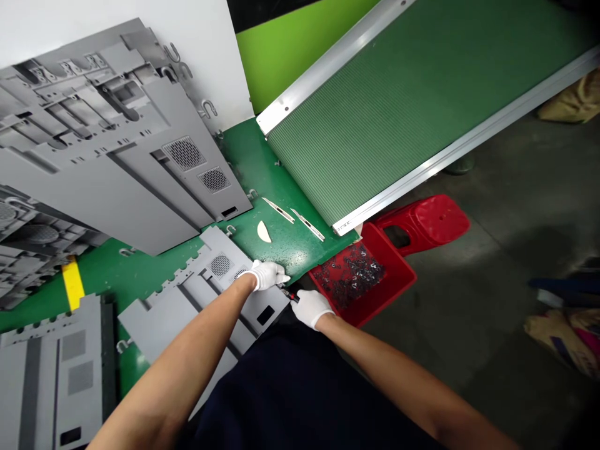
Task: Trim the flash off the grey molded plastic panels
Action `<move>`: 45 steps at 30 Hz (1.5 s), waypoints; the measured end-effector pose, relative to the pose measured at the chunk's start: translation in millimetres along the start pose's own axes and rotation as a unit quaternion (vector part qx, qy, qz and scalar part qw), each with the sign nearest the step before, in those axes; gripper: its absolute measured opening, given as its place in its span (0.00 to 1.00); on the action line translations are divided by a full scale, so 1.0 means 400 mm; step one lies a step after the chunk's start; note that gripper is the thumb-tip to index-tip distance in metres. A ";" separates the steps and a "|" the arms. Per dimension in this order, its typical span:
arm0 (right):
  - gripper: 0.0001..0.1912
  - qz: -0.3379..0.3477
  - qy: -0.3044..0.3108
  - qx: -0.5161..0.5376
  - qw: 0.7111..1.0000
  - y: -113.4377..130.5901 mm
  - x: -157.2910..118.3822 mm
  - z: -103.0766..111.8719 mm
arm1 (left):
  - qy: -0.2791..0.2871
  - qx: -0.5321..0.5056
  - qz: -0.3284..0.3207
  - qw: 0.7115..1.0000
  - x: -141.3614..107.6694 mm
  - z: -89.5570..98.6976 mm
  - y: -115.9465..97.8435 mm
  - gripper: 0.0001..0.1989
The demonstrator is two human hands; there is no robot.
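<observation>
The right hand (312,308) is closed on a small red-and-black tool (290,295), which is held at the edge of a grey moulded panel (210,312). The left hand (266,275) is laid on this panel, but its grip cannot be told. The panel is lying on a green mat (281,244), near a red tray (375,312).

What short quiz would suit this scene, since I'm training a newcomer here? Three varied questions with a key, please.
1. True or false: the left hand and the right hand both wear white gloves.
2. Multiple choice: what lies in the red plastic tray? A) dark scraps B) white gloves C) grey panels
3. Short answer: what colour is the surface under the grey vented panel?

Key: 1 true; 2 A; 3 green.
</observation>
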State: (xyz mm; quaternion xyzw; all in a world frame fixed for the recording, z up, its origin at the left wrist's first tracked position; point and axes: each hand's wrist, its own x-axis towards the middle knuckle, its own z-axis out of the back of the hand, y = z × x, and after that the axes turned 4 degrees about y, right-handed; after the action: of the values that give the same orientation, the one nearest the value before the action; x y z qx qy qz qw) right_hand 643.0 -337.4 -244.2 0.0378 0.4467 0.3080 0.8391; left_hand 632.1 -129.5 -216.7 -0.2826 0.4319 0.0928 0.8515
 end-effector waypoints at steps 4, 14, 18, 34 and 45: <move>0.19 0.007 0.003 -0.021 1.000 -0.002 0.003 0.009 | 0.005 0.002 -0.004 1.000 0.003 0.000 0.003 0.22; 0.16 0.015 0.009 -0.031 0.999 -0.002 0.013 0.033 | -0.024 0.002 -0.019 1.000 -0.005 0.002 0.013 0.23; 0.15 0.005 0.009 -0.016 1.000 0.004 0.000 0.030 | -0.023 -0.013 -0.020 0.999 -0.007 0.002 0.014 0.23; 0.18 -0.004 0.014 -0.023 1.000 -0.006 0.000 0.042 | -0.040 -0.029 -0.044 0.998 -0.004 -0.004 0.038 0.24; 0.17 0.013 0.018 -0.001 1.000 -0.009 0.003 0.029 | -0.026 -0.042 -0.046 0.998 0.003 -0.003 0.045 0.22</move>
State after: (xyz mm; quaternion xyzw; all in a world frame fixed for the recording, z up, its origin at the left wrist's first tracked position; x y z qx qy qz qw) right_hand 654.2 -337.4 -239.5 0.0371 0.4613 0.3195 0.8269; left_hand 624.7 -115.7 -225.4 -0.3352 0.3915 0.0788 0.8533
